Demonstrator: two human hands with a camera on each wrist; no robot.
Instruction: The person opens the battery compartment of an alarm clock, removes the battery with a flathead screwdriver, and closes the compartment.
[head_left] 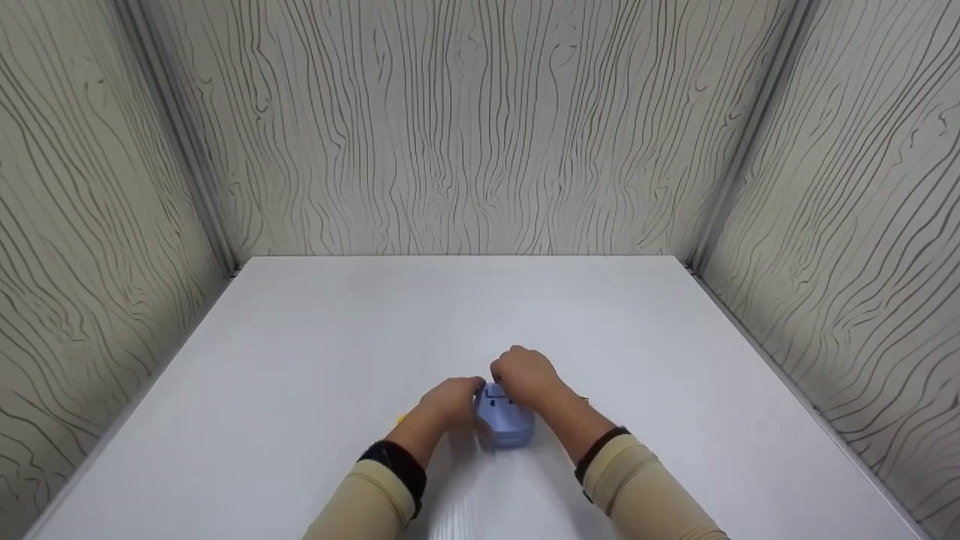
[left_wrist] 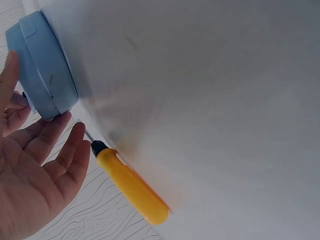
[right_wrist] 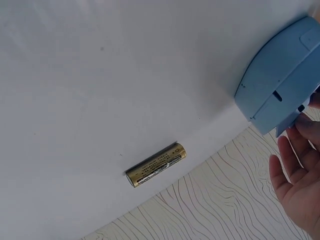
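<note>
A light-blue rounded plastic device (head_left: 507,429) sits on the white table, between both hands. My left hand (head_left: 450,403) steadies it at its left side; in the left wrist view the thumb and forefinger touch the device (left_wrist: 44,67), while the other fingers are loosely bent. At its far end, my right hand (head_left: 527,375) pinches a small blue flap (right_wrist: 286,124) that stands out from the casing, perhaps a battery cover. The inside of the device is hidden from the wrist views.
A yellow-handled screwdriver (left_wrist: 132,187) with a black collar lies left of the device, mostly behind the left wrist in the head view. A gold cylindrical battery (right_wrist: 156,164) lies to the right. Wood-patterned panels (head_left: 465,127) surround the white table (head_left: 337,322).
</note>
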